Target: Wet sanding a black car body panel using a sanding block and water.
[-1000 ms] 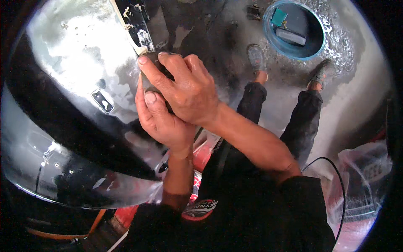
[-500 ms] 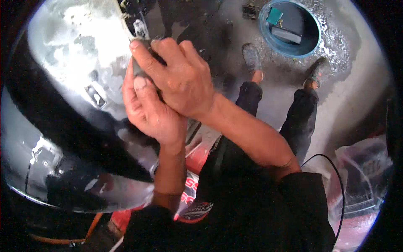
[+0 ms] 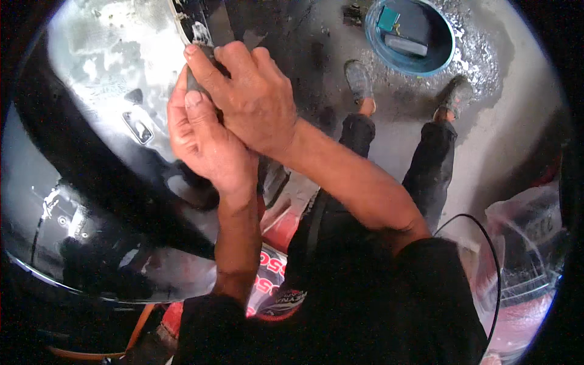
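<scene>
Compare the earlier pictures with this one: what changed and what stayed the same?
The left hand and right hand have moved forward along the edge of the glossy panel. Nothing was taken up or let go: both still grip the dark grey piece. The blue bucket stayed put.

Note strong white glare on the glossy panel point(image 3: 97, 67) and glints on the wet floor point(image 3: 477, 48); your view bends toward its rim, within black corners.
</scene>
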The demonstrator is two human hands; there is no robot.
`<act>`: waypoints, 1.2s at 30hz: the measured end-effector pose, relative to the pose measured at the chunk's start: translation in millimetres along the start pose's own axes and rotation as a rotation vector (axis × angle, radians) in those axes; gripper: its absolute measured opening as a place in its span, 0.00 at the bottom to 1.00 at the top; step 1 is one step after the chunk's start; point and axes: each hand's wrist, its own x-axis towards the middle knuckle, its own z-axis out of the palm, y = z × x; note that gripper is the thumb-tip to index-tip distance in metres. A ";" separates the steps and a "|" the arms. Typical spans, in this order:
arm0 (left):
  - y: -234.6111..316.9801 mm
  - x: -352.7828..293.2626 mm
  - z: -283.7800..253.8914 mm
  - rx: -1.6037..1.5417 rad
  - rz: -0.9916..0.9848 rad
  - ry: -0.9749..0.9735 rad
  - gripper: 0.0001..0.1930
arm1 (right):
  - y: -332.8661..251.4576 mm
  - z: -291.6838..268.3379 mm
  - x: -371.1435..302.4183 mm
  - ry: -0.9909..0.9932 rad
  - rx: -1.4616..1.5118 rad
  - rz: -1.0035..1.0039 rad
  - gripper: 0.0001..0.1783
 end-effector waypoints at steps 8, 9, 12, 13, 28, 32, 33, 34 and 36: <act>-3.6 16.1 16.1 -0.063 -0.016 -0.022 0.20 | 17.1 -3.8 18.9 0.006 -0.049 -0.014 0.29; -6.0 8.7 13.1 -0.023 -0.001 0.015 0.20 | 12.2 -5.1 14.8 0.006 -0.018 0.014 0.29; -0.9 3.4 9.4 0.076 -0.002 0.010 0.20 | -1.9 -12.4 -3.0 -0.021 0.012 0.054 0.29; 2.0 7.7 10.3 0.080 -0.001 0.010 0.20 | -4.0 -14.0 -4.7 -0.048 0.010 0.062 0.29; 0.0 -17.4 2.5 0.033 -0.058 -0.020 0.21 | -0.8 -9.7 -10.0 -0.037 0.000 0.030 0.27; 8.7 -1.5 4.5 0.266 -0.130 -0.059 0.18 | 15.7 -2.3 9.7 0.011 -0.044 -0.031 0.29; 10.1 -0.5 15.5 0.102 -0.139 0.005 0.13 | 20.6 0.6 17.6 0.018 -0.057 -0.053 0.30; 9.2 0.3 23.4 -0.063 -0.147 0.067 0.12 | 18.2 0.9 12.5 0.017 -0.056 -0.055 0.30; 7.8 2.2 17.0 -0.058 -0.124 0.054 0.10 | 7.5 -2.3 0.7 -0.003 -0.006 -0.023 0.29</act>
